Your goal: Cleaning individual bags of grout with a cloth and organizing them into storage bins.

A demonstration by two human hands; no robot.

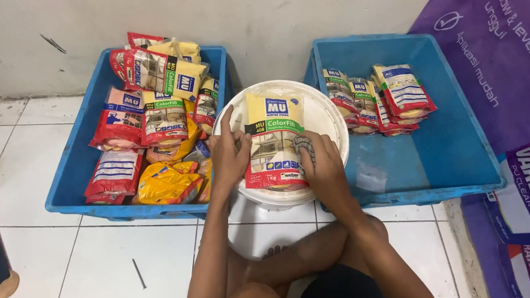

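**Entry: packet held on an upturned bucket, between two crates**

Item in hand: a flat yellow packet (274,140) with a red lower band, laid on the white bucket (330,119) at centre. Its left edge is pinned by the left hand (229,156), fingers spread flat rather than closed round it. A small grey cloth (304,149) is bunched in the right hand (323,168) and pressed to the packet's right edge.

Risk: the packet is steadied by pressure only, so a hard sideways wipe could slide it off the bucket onto the tiled floor (126,250).

Containers: left blue crate (70,177), heaped untidily with many red, yellow and pink packets. Right blue crate (453,149), holding one small overlapping row of packets (378,100) at its far left; the rest of its bottom is bare.
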